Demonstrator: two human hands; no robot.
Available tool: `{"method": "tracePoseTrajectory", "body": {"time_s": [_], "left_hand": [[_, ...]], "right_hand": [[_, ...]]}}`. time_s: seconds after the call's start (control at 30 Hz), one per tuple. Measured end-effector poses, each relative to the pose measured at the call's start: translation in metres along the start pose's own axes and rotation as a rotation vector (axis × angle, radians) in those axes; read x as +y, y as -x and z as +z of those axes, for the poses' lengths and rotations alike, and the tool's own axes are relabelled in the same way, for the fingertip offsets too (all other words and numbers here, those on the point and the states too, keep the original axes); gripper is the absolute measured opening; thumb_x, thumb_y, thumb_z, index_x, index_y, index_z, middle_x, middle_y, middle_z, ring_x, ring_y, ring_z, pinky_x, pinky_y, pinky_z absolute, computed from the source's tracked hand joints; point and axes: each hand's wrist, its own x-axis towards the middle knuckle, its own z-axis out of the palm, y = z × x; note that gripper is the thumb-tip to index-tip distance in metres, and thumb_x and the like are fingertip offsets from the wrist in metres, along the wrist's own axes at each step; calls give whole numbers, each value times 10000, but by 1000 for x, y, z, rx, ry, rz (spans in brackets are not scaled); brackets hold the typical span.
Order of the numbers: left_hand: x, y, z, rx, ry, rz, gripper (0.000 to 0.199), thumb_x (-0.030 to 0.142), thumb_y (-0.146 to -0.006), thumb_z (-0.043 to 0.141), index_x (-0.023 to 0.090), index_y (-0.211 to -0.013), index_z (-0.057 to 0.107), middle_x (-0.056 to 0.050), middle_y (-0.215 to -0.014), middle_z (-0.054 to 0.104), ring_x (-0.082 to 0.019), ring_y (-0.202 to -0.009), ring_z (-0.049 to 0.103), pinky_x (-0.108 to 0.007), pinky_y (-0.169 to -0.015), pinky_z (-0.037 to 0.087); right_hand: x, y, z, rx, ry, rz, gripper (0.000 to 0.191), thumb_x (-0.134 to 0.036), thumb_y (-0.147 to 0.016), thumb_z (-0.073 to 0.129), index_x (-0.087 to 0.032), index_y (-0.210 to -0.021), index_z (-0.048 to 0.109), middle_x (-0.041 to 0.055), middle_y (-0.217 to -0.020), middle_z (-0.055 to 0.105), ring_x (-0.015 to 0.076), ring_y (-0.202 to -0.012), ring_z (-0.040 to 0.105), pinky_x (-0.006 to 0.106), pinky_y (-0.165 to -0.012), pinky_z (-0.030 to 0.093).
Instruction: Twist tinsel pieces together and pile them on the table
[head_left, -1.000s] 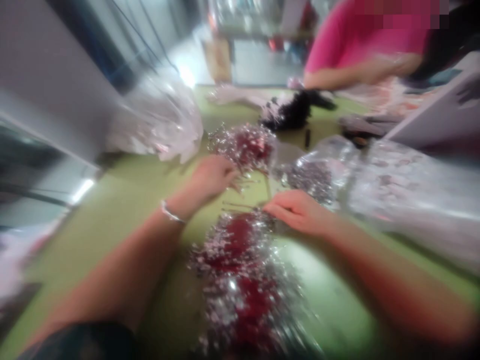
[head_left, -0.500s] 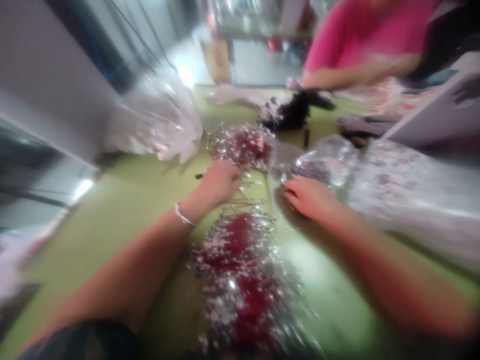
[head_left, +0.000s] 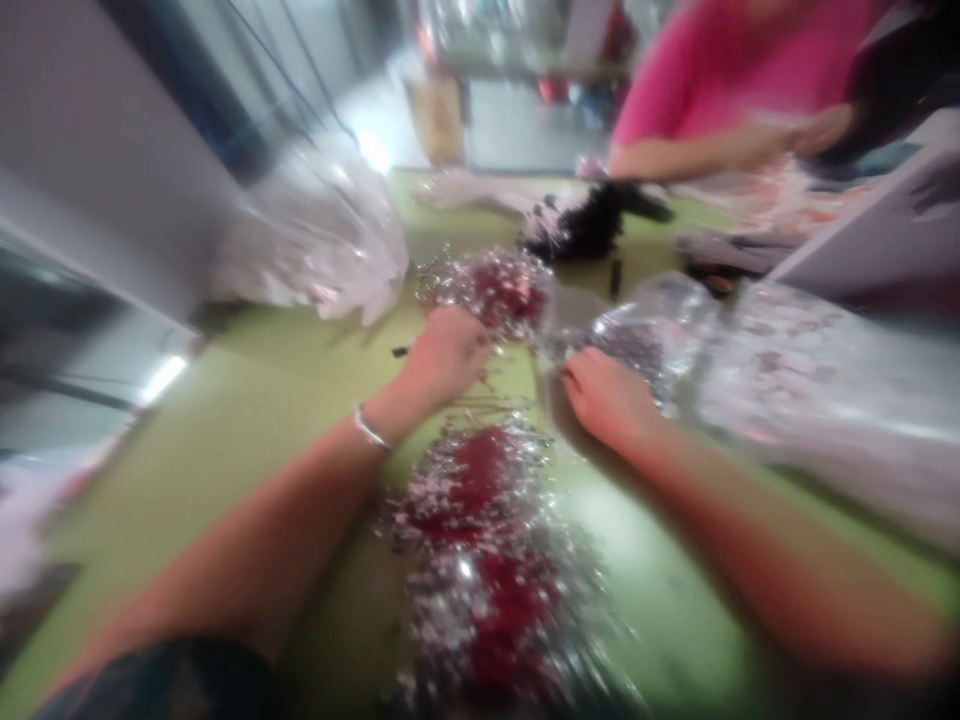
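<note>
My left hand (head_left: 450, 350) is closed at the near left edge of a small bundle of red and silver glittery pieces (head_left: 506, 288). Whatever its fingers pinch is hidden and blurred. To the right, my right hand (head_left: 611, 398) is curled shut beside a clear plastic bag (head_left: 679, 320) with dark, sparkly contents; I cannot make out anything in its fingers. Thin stems (head_left: 487, 402) lie between the hands. Nearer to me stretches a long row of red and silver glittery pieces (head_left: 480, 480), running down to the bottom edge.
On the green table (head_left: 247, 420), a large clear plastic bag (head_left: 322, 250) stands at the back left. A black fluffy bundle (head_left: 581, 225) lies farther back. White plastic packaging (head_left: 832, 390) covers the right side. Across the table, a person in a pink shirt (head_left: 690, 80) works with their hands.
My left hand has shifted slightly up and right, toward the far bundle. My right hand has moved a little left. The other person's hands have moved too.
</note>
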Motion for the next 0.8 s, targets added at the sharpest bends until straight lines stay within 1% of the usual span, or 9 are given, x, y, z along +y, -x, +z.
{"method": "tracePoseTrajectory", "body": {"time_s": [0.1,0.27,0.33,0.4,0.5,0.57,0.67,0.73,0.8], "left_hand": [[7,1,-12,34,86,-120,128,228,-865,523,166,-801,616,-44,-759,629,-146,-681,524,-317,-671,434],[32,12,-19,-14,282,-11,120,197,-805,582,167,-750,684,-24,-745,684,-121,-672,566,-276,-640,440],[44,17,-18,-30,473,-28,96,233,-789,631,169,-761,695,-19,-730,688,-106,-638,569,-251,-596,443],[52,21,-17,-81,695,-103,156,321,-797,668,168,-790,698,-13,-674,670,-90,-567,555,-231,-537,439],[55,24,-15,-153,923,-171,234,408,-819,667,177,-812,698,-5,-643,651,-82,-526,543,-229,-507,449],[52,24,-13,-112,938,-146,211,389,-829,661,185,-791,697,-16,-731,675,-97,-621,587,-244,-580,487],[48,22,-11,-54,828,-113,229,363,-883,597,184,-772,687,-32,-836,691,-123,-768,623,-275,-707,511],[47,22,-8,-93,747,-105,267,353,-932,514,181,-803,672,-31,-792,678,-118,-717,610,-274,-670,503],[48,23,-5,-134,653,-65,268,322,-958,451,182,-855,655,-23,-761,656,-104,-643,572,-262,-603,472]], "right_hand": [[-1,3,-10,66,-176,124,191,-266,-933,427,-185,-959,597,76,-798,667,197,-655,572,312,-580,347],[-10,10,-21,251,-581,-21,141,-284,-920,474,-205,-912,590,29,-790,659,157,-681,573,289,-667,418],[-15,12,-19,245,-690,-69,128,-290,-913,498,-209,-889,593,13,-771,657,149,-678,574,280,-655,425],[-20,14,-16,205,-764,-102,117,-279,-905,513,-207,-863,596,9,-765,664,147,-684,582,278,-651,433],[-25,16,-12,156,-817,-142,128,-256,-910,499,-205,-873,610,16,-814,687,151,-721,604,290,-684,453],[-24,16,-13,176,-813,-133,129,-259,-910,505,-207,-885,620,17,-829,691,153,-730,608,294,-691,458],[-19,14,-19,278,-782,-18,100,-256,-891,540,-212,-863,626,4,-769,673,148,-685,592,287,-659,452],[-16,13,-26,338,-761,45,90,-254,-885,554,-216,-857,631,-5,-740,661,144,-666,585,283,-648,447],[-15,13,-31,377,-731,40,96,-261,-892,558,-219,-865,639,-4,-752,665,143,-680,591,284,-656,448]]}}
